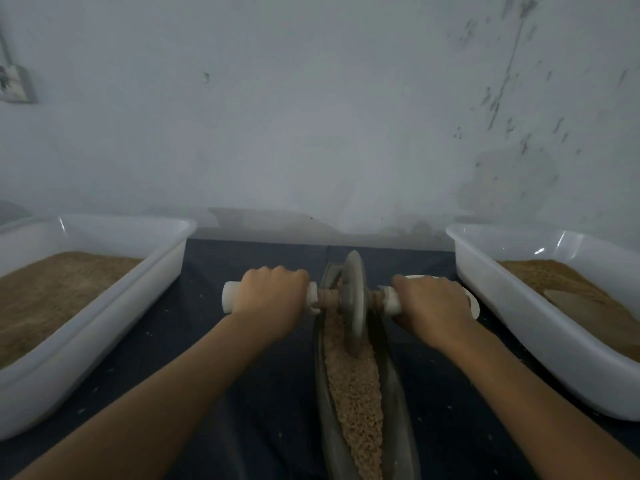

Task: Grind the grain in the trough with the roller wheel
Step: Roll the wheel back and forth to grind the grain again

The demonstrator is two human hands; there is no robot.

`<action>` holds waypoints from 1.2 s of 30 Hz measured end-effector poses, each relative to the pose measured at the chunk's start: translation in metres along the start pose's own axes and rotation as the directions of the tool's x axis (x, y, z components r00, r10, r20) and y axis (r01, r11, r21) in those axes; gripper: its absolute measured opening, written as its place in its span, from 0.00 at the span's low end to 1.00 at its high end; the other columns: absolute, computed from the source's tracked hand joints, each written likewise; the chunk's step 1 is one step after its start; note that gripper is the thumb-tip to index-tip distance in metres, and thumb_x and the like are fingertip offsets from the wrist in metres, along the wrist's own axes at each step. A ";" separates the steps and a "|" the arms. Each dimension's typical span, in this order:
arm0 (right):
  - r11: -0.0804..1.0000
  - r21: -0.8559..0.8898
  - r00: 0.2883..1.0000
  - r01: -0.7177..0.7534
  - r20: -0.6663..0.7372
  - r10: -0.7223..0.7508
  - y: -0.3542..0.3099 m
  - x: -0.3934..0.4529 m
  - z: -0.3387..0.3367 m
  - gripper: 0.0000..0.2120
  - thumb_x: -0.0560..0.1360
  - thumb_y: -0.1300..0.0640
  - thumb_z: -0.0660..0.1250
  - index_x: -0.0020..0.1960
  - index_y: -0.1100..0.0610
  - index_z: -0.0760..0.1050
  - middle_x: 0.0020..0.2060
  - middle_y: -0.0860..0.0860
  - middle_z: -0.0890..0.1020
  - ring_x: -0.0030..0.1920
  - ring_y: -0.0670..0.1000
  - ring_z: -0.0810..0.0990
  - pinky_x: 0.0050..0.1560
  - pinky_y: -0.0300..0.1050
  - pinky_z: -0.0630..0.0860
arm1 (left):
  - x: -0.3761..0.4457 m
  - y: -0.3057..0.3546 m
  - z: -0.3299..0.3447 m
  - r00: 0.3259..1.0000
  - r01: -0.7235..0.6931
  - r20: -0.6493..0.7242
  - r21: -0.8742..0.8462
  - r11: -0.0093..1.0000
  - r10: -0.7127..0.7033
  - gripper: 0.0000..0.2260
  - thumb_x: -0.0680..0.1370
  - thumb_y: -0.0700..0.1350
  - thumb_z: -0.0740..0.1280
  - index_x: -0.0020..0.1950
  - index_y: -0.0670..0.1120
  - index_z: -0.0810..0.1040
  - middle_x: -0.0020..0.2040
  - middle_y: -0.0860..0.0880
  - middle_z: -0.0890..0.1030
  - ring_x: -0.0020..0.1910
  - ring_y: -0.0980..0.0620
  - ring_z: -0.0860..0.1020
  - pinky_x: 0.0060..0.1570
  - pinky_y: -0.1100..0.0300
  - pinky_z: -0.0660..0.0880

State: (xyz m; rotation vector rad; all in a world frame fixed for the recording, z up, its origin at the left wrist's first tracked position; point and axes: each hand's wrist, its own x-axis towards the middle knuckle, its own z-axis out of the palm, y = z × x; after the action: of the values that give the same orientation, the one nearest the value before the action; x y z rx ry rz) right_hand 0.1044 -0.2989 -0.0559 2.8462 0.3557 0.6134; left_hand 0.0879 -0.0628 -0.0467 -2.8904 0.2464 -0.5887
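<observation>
A narrow dark metal trough [398, 403] runs away from me down the middle of the table, filled with tan grain [353, 386]. A grey disc-shaped roller wheel [353, 299] stands upright in the trough's far half, its rim down in the grain. A white handle sticks out on each side of the wheel. My left hand [270, 299] grips the left handle [230, 299], whose end shows beyond my fist. My right hand [433, 303] grips the right handle [391, 299].
A white plastic tub [104, 313] with brown grain sits at the left, another white tub [540, 313] with grain at the right. A dark cloth [242, 375] covers the table. A pale wall stands close behind the trough's far end.
</observation>
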 end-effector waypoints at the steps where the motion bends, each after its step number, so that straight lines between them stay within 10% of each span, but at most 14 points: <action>1: 1.000 0.019 1.000 -0.009 0.011 0.008 -0.001 -0.007 0.000 0.10 0.72 0.45 0.66 0.46 0.47 0.68 0.38 0.46 0.77 0.38 0.50 0.76 0.36 0.45 0.68 | -0.005 0.002 -0.003 1.000 -0.010 0.001 0.014 1.000 0.010 0.08 0.74 0.49 0.67 0.50 0.52 0.69 0.47 0.51 0.79 0.45 0.47 0.78 0.39 0.54 0.68; 6: 0.981 0.188 0.973 0.055 0.211 -0.095 0.002 -0.082 -0.027 0.13 0.72 0.41 0.67 0.45 0.41 0.62 0.38 0.42 0.74 0.40 0.41 0.74 0.39 0.38 0.69 | -0.068 0.010 -0.034 0.987 -0.161 -0.008 0.017 0.987 0.162 0.15 0.73 0.48 0.69 0.46 0.53 0.61 0.45 0.53 0.77 0.42 0.51 0.77 0.39 0.56 0.66; 10: 0.980 0.200 0.878 -0.025 0.473 -0.074 0.003 -0.109 -0.054 0.14 0.70 0.37 0.66 0.48 0.40 0.63 0.43 0.40 0.75 0.48 0.41 0.76 0.54 0.42 0.73 | -0.099 0.006 -0.049 0.892 -0.386 -0.247 0.020 0.922 0.378 0.21 0.50 0.43 0.79 0.36 0.49 0.71 0.27 0.51 0.72 0.23 0.49 0.72 0.26 0.58 0.67; 14: 0.996 0.085 0.963 0.028 0.265 -0.049 -0.003 -0.097 -0.046 0.15 0.71 0.38 0.66 0.40 0.42 0.60 0.35 0.43 0.72 0.36 0.42 0.71 0.33 0.37 0.63 | -0.075 0.009 -0.030 0.971 -0.203 -0.118 0.051 0.978 0.208 0.19 0.64 0.48 0.75 0.40 0.52 0.65 0.34 0.53 0.74 0.31 0.50 0.76 0.31 0.58 0.65; 20: 0.993 -0.086 0.993 0.081 -0.078 -0.088 -0.001 -0.008 -0.010 0.14 0.70 0.47 0.70 0.44 0.51 0.66 0.37 0.52 0.79 0.38 0.58 0.78 0.31 0.46 0.64 | -0.011 -0.002 0.018 0.996 0.057 -0.061 -0.089 0.994 -0.063 0.07 0.74 0.50 0.64 0.44 0.53 0.66 0.35 0.53 0.70 0.34 0.48 0.69 0.35 0.54 0.65; 33: 0.963 0.043 0.944 0.267 -0.210 -0.253 0.002 -0.123 -0.055 0.23 0.51 0.53 0.80 0.34 0.50 0.67 0.23 0.47 0.70 0.20 0.49 0.67 0.18 0.44 0.67 | -0.123 -0.007 -0.031 0.945 -0.252 -0.231 -0.065 0.966 0.231 0.24 0.55 0.48 0.78 0.34 0.53 0.62 0.24 0.54 0.66 0.19 0.51 0.65 0.24 0.63 0.61; 36: 0.971 0.044 0.961 0.235 -0.157 -0.226 0.001 -0.105 -0.045 0.20 0.55 0.50 0.80 0.35 0.52 0.68 0.24 0.49 0.73 0.22 0.52 0.71 0.21 0.45 0.67 | -0.104 -0.001 -0.026 0.979 -0.153 -0.131 0.026 0.988 0.155 0.18 0.66 0.52 0.73 0.38 0.54 0.62 0.28 0.55 0.66 0.25 0.51 0.68 0.28 0.59 0.62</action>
State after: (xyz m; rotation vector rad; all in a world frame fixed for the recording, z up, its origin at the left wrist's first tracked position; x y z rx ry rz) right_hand -0.0074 -0.3222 -0.0552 2.7643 0.7327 0.7832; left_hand -0.0168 -0.0454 -0.0617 -2.7873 0.4773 -0.7509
